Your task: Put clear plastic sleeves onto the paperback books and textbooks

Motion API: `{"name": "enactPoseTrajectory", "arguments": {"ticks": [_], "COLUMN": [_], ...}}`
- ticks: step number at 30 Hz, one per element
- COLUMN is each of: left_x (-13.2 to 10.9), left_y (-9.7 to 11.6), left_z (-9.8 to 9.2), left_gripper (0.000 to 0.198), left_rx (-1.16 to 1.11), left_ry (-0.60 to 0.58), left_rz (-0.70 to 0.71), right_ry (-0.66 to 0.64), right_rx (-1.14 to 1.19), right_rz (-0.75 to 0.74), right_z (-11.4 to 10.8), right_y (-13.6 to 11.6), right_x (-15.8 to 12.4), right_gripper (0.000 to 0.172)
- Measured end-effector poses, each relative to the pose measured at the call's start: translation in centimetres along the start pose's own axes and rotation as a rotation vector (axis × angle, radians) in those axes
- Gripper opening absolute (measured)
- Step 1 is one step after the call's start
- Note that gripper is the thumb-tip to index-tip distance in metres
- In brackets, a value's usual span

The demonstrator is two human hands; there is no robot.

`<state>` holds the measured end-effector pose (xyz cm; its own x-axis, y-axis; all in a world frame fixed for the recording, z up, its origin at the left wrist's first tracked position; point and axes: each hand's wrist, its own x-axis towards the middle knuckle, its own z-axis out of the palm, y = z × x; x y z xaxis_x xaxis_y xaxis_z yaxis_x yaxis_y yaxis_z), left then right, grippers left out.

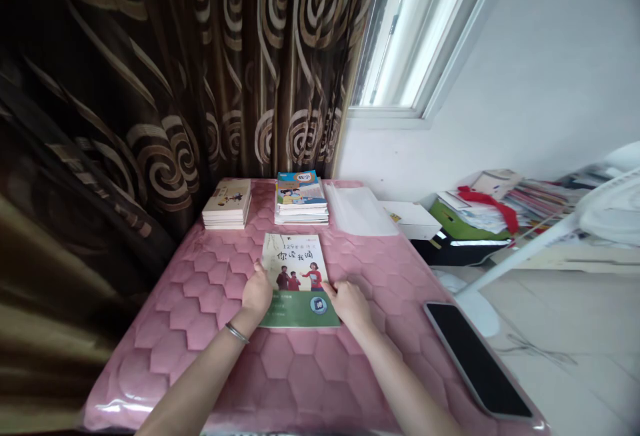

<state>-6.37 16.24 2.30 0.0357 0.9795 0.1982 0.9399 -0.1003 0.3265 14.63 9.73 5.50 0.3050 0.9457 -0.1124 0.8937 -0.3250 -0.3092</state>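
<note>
Nearest us, both forearms run off the bottom of the view, and the pink quilted cover (165, 356) is cut off there too. At the right edge of the cover lies a phone (477, 359), its screen dark. A bracelet (237, 333) circles the left wrist.

Beyond it, we see the left hand (257, 291) curled around the left edge of a green-and-white book (295, 273), thumb uppermost; its other fingers are mostly hidden from us. The right hand (351, 303) is half closed at the opposite edge, a digit pressed to the cover art, the rest folded out of sight. Between them they hold the book, which is face up near the middle; we cannot make out its smallest print.

Farther back stand a cream book stack (227, 201) and a blue-topped stack (301, 195), whose lower titles we cannot see. Beside the latter lie translucent sheets (363, 213). Past the table, a white fan (613, 213) is cut by the right border, and a patterned curtain (240, 56) covers part of the window (415, 29).
</note>
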Motion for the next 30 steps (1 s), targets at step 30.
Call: {"name": "enactPoseTrajectory", "arguments": {"ticks": [30], "left_x": [-5.8], "left_y": [-6.4], "left_z": [-5.5], "left_gripper": [0.039], "left_rx": [-0.012], "left_ry": [0.006], "left_rz": [-0.196], "right_ry": [-0.082], "right_rx": [0.365], "right_rz": [-0.273], "right_z": [2.6], "right_y": [-5.3], "right_x": [-2.3], "right_gripper": [0.025]}}
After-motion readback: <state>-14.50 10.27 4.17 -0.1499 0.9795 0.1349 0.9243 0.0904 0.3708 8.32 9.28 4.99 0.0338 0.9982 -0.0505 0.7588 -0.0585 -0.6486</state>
